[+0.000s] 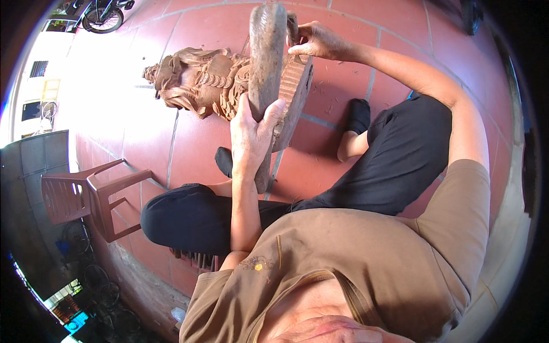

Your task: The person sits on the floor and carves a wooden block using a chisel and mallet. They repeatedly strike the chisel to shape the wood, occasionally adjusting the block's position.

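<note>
My left hand is wrapped round a long, worn wooden club, thick at its far end and narrower toward my lap. Beside the club's far end, my right hand is closed with its fingertips against a short, dark brown rounded piece, partly hidden behind the club. Under the club, a carved wooden statue lies on its side, its ornate head to the left. The statue's ridged base is at the right, close to my feet. The club hides part of the carving.
Red floor tiles with scattered wood chips surround the statue. A brown plastic chair stands at the left. Several tool handles show in a row beside my bent left leg. A parked two-wheeler is at the far left.
</note>
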Demonstrator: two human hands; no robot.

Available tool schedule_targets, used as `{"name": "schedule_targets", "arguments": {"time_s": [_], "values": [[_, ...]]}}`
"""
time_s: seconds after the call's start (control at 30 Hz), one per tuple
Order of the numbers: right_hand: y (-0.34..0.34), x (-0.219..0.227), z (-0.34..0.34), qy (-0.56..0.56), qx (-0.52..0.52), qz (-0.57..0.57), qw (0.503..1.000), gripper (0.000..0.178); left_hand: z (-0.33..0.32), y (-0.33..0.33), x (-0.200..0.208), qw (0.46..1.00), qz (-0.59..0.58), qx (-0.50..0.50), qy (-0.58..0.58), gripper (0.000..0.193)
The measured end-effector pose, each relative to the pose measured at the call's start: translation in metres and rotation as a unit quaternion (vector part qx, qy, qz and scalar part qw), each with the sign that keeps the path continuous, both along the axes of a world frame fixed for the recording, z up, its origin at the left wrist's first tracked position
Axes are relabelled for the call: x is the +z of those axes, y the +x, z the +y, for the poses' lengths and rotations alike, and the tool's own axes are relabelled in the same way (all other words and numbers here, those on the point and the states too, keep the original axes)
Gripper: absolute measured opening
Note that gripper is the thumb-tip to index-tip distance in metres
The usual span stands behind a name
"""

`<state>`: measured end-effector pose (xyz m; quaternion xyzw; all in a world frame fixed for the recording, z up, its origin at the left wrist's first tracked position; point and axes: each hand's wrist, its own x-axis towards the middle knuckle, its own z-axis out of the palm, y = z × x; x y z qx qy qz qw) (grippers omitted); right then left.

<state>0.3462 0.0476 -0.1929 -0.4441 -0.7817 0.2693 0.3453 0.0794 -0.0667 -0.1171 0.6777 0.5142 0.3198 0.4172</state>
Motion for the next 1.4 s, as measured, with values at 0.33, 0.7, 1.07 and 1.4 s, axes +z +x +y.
{"name": "schedule_targets", "arguments": {"time_s": [0.33,0.7,1.07,1.4], "values": [[-0.015,0.012,-0.002,0.011,0.026,-0.047,0.998,0.02,-0.002,0.01,0.007,0.998,0.016,0.035,0.043,0.047],[0.005,0.003,-0.007,-0.013,-0.001,-0.011,1.0,0.018,0.005,-0.011,-0.003,0.997,-0.041,0.043,-0.044,0.047],[0.007,0.005,-0.016,-0.052,-0.012,0.035,0.998,0.019,-0.017,0.009,0.029,0.991,-0.123,0.009,-0.049,0.05],[0.008,-0.001,-0.002,0.014,-0.007,-0.033,0.999,0.022,0.004,0.016,0.0,0.999,0.045,0.006,-0.01,0.048]]}}
